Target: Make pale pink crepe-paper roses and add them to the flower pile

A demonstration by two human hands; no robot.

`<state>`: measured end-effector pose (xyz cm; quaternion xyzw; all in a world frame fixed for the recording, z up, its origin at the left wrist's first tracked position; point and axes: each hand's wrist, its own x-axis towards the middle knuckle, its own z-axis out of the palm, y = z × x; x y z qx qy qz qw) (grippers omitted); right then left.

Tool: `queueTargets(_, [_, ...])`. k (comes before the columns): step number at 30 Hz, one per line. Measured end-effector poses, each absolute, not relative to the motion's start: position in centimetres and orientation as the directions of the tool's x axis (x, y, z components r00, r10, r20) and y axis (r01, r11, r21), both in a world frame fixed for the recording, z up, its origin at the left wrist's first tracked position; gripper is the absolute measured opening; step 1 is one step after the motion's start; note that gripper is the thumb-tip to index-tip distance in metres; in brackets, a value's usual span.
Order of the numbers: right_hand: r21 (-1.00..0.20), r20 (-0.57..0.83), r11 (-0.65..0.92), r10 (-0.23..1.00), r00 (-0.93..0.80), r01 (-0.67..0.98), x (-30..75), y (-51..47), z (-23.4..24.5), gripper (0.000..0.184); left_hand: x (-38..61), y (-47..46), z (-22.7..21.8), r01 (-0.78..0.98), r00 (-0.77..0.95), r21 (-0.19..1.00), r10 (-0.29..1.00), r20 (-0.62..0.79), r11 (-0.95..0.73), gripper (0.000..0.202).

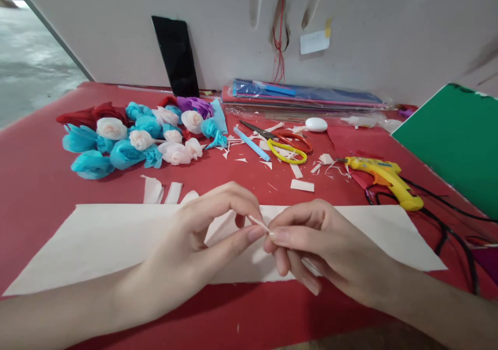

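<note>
Between my two hands is a small, thin piece of pale crepe paper (258,222), seen nearly edge-on. My left hand (218,231) pinches it between thumb and forefinger. The thumb and forefinger of my right hand (311,236) close on its other end, while the lower fingers hang curled beneath. Under both hands a wide cream paper sheet (112,236) lies flat on the red table (187,313). Just beyond the sheet, a few cut pale paper pieces (153,190) lie behind my left hand.
Blue, white, red and purple paper flowers (128,153) pile up at the back left. Scissors (286,152), a blue pen (252,143) and paper scraps (302,185) lie mid-table. At the right are a yellow glue gun (385,176) with black cord and a green board (455,137). A phone (177,57) leans on the wall.
</note>
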<state>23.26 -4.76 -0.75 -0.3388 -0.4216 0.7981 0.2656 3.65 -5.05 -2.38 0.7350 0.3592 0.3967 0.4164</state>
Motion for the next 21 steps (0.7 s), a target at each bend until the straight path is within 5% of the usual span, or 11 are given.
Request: queueTargets(21, [-0.601, -0.413, -0.772, 0.522, -0.746, -0.207, 23.33, -4.75, -1.42, 0.012, 3.50, -5.01, -2.28, 0.083, 0.504, 0.912, 0.807, 0.308, -0.401, 0.016])
